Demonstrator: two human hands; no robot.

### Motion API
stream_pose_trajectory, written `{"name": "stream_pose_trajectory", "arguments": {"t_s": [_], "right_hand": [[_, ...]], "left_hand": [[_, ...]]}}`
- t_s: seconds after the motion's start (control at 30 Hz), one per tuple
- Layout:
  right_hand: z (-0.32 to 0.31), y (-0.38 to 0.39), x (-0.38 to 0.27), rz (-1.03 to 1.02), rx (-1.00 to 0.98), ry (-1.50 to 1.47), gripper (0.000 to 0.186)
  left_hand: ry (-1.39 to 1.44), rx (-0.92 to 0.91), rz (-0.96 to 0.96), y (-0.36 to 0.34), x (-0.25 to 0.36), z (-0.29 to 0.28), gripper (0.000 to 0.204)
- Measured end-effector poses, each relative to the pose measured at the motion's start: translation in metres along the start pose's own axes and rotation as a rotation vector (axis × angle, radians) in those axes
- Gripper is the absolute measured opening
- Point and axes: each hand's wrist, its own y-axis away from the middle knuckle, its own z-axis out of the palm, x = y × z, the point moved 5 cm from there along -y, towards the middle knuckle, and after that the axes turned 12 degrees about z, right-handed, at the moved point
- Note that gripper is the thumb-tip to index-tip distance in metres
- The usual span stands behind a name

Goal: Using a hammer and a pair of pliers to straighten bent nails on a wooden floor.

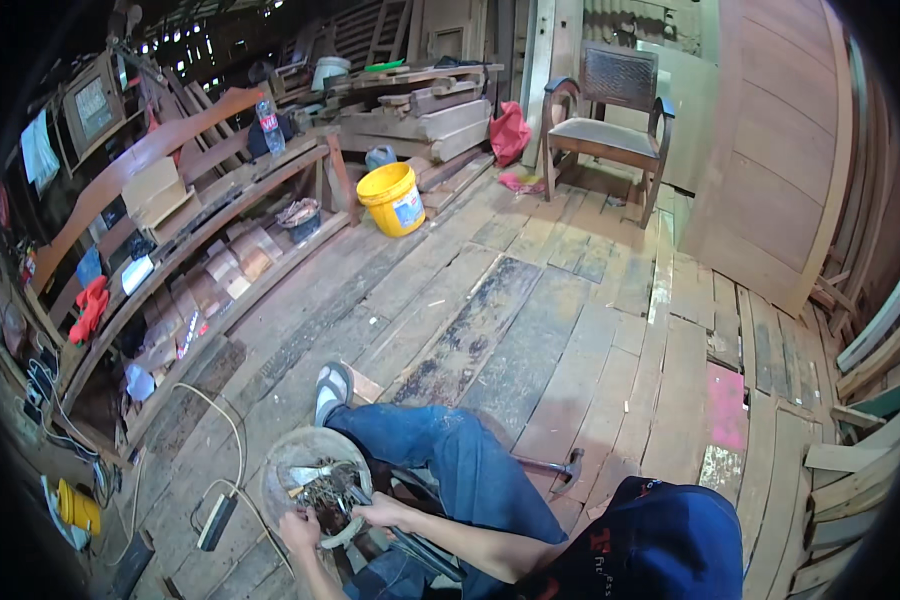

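Note:
A round grey tub sits on the floor by my bent leg, filled with a jumble of dark metal bits and a pale scraper-like piece. My left hand is at its near-left rim, fingers closed; whatever they hold is too small to make out. On the near-right side, my right hand is closed around a dark, slim thing whose kind I cannot tell. Long dark bars lie under my right forearm. To the right of my knee, a hammer rests on the planks.
A power strip with a looping cable lies left of the tub. A wooden bench holding clutter runs along the left. Farther off are a yellow bucket, stacked timber and an armchair. A wooden door panel leans at right.

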Motion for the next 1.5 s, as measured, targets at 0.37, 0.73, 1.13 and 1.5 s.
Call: {"name": "stream_pose_trajectory", "arguments": {"t_s": [0.37, 0.73, 1.13, 1.5], "right_hand": [[0.002, -0.001, -0.003, -0.043, -0.016, -0.027, 0.034], [0.003, -0.004, -0.003, 0.035, 0.035, 0.005, 0.033], [0.005, -0.011, -0.001, 0.030, 0.072, 0.001, 0.037], [0.004, -0.007, -0.003, 0.076, 0.055, 0.007, 0.041]], "left_hand": [[-0.004, 0.009, -0.024, 0.004, 0.007, -0.008, 0.021], [-0.022, -0.070, -0.056, 0.000, 0.004, -0.005, 0.022], [-0.001, -0.057, -0.077, 0.001, 0.003, -0.008, 0.021], [-0.036, -0.092, -0.067, -0.001, 0.000, -0.004, 0.021]]}}
